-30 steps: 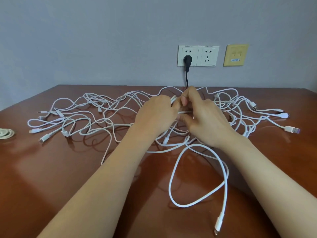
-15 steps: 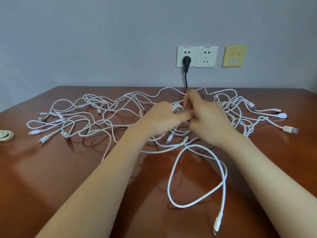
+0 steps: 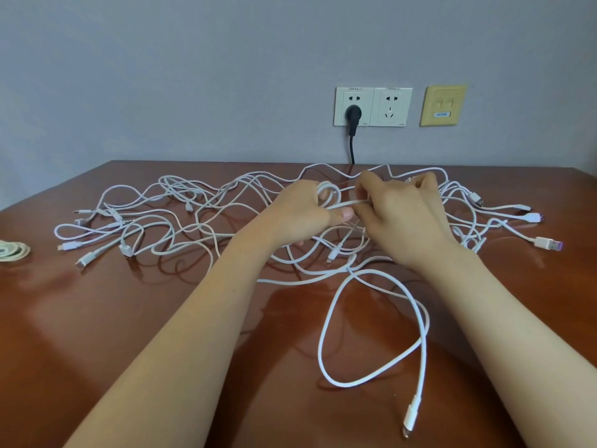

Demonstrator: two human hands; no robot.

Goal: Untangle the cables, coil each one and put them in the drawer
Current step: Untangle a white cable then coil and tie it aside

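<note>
The table [image 3: 97,318] bears a wide tangle of white cables [image 3: 193,215], spreading out on both sides of the hands and mostly unsorted. The left hand [image 3: 300,218] grips a small, part-wound coil [image 3: 329,192]; the right hand [image 3: 403,218] pinches its strand just beside. One wound cable [image 3: 13,250] lies far left. Crossing loops beneath the hands look likely to snag. No drawer shows.

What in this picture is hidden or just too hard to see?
Head view only:
- Drawer: not in frame.
- Beige coil: cut off by the left edge.
- White cable gripped by the left hand and right hand: its run through the tangle is covered by both hands.
- Black cord: disappears behind the table.
- Yellow wall plate: label too small to read.
</note>
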